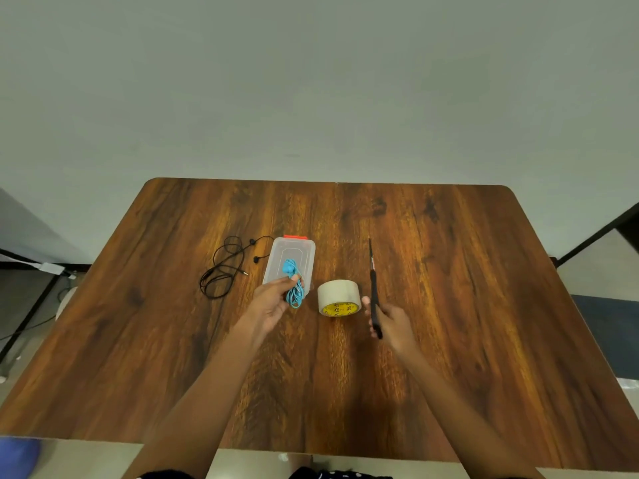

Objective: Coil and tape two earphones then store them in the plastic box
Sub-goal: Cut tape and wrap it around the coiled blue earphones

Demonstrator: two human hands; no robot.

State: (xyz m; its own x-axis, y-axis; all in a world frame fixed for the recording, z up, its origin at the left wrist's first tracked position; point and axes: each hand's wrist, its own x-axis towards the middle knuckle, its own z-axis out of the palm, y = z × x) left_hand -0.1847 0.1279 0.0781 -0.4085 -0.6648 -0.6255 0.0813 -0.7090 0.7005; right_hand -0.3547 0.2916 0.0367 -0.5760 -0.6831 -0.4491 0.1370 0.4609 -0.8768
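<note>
**Desk:** What goes under the picture?

**Photographer:** A person at a wooden table (449, 305) holds a coiled bundle of blue earphones (293, 288) in the left hand (273, 302), fingers and thumb curled round the cable, just over the near end of a clear plastic box (292, 257).

**Desk:** And the other hand?

**Photographer:** The right hand (390, 321) grips the black handle of a pair of scissors (373, 288), blades closed and pointing away from the person, right of the box.

**Desk:** Where is everything else relative to that box?

**Photographer:** A roll of tape (338, 298) stands on its side just right of the box's near corner, between the two hands. The black earphones (228, 267) lie loose and uncoiled on the table just left of the box. The box has a red clasp (295, 237) at its far end; whether its lid is on cannot be told.
</note>
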